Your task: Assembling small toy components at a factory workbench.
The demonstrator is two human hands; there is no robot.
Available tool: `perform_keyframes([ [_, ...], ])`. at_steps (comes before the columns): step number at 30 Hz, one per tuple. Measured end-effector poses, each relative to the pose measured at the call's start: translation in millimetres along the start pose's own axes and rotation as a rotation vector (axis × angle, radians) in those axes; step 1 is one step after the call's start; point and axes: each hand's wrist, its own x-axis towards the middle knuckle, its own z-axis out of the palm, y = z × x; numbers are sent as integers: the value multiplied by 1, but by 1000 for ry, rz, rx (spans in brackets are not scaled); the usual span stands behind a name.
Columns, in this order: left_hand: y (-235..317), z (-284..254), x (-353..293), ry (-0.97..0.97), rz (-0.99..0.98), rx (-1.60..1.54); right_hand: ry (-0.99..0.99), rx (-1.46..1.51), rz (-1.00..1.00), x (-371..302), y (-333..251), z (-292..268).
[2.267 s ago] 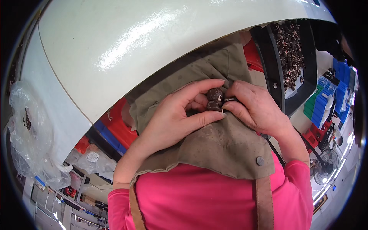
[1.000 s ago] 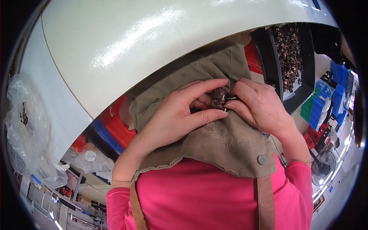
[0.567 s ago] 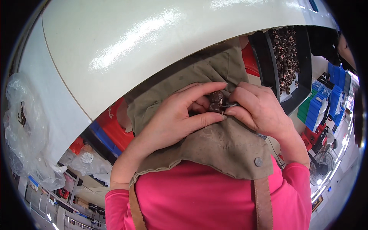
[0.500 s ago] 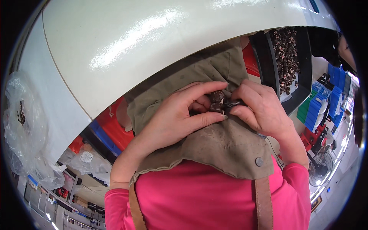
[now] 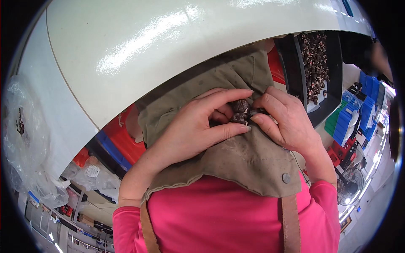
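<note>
Over my lap, my left hand [image 5: 202, 122] curls its thumb and fingers round a small, glossy dark-brown figurine-like piece [image 5: 241, 110]. The piece has two rounded lumps, with a pale pinkish patch between them. My right hand [image 5: 287, 118] is closed just to its right, thumb and forefinger pinching a small dark thing [image 5: 258, 111] against the piece's side. Whether that dark thing is a separate part or a tool, I cannot tell. Under both hands lies an olive-brown apron [image 5: 240, 156], and the left hand's inner fingers are partly hidden.
A glossy white table [image 5: 168, 55] stretches across the front. At right, a black tray [image 5: 333, 90] holds many small dark-and-pink pieces [image 5: 313, 63]. Clear plastic bags [image 5: 33, 147] lie at left. Blue bins [image 5: 344, 122] and a fan [image 5: 351, 183] stand far right.
The brown piece has turned slightly between the fingers, showing more of its ridged surface. My right fingertips have shifted slightly, with the thumb and forefinger further apart. The left hand stays nearly still.
</note>
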Motion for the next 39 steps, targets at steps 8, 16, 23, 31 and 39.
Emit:
perform_keyframes([
  [8,2,0,0,8,-113,-81,17,7,31,-2,-1,4],
  [16,2,-3,3,37,-132,-108,47,33,73,1,-3,8],
  [23,2,-2,2,33,-137,-106,68,67,68,-1,-2,8],
  [31,-4,-2,0,30,-136,-116,19,78,73,-1,0,8],
  [39,-11,-8,1,17,-119,-123,-33,53,45,7,2,7],
])
